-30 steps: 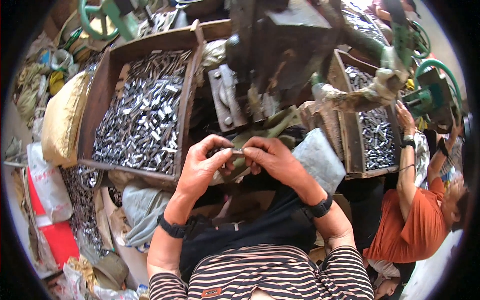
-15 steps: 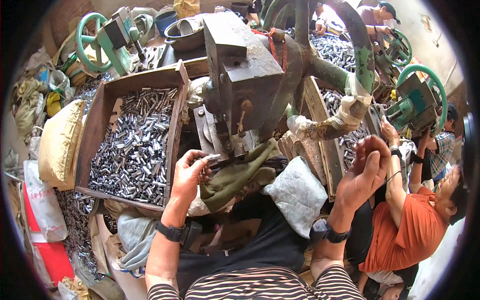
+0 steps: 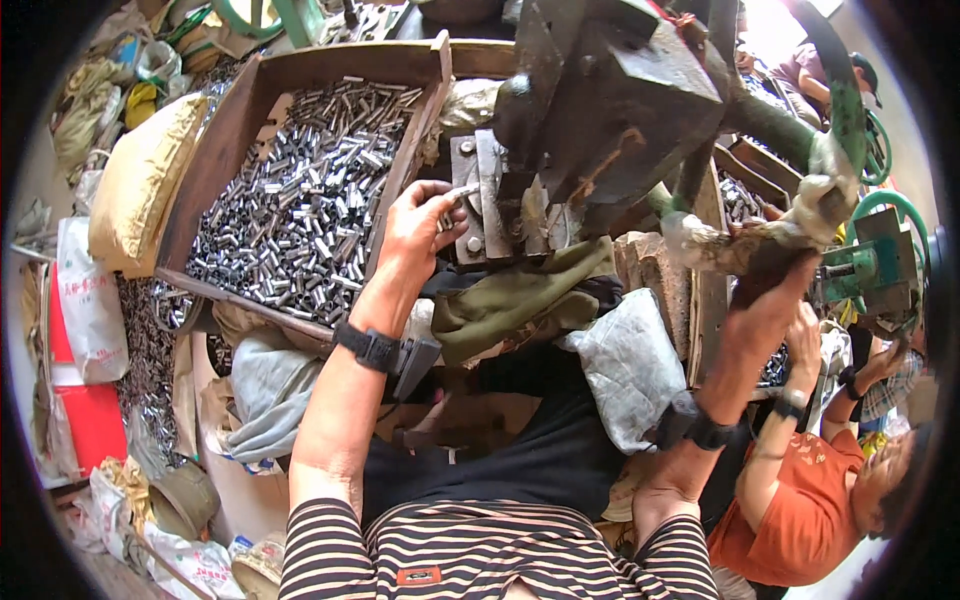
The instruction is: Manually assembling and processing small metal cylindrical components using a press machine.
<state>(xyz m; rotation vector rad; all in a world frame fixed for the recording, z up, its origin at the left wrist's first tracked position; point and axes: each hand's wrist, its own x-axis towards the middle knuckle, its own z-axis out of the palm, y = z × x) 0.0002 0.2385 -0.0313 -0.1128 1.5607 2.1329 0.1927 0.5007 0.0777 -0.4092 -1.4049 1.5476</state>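
My left hand pinches a small shiny metal tube and holds it at the steel plates low on the hand press. More short metal pieces seem to lie under its curled fingers. My right hand is raised against the wrapped lever of the press. Its fingers are blurred and in shadow, so their grip does not show. Left of the press, a wooden tray holds a heap of the same tubes. An olive cloth hangs below the plates.
A pale sack lies across the lap area. Beside the tray stands a stuffed tan bag. On the right a co-worker in an orange shirt works at a green press. Loose tubes cover the ground at left.
The view has shifted, so the press appears farther right. My left hand has brought the tube up to the steel plates. My right hand has gone from open in the air to the wrapped lever.
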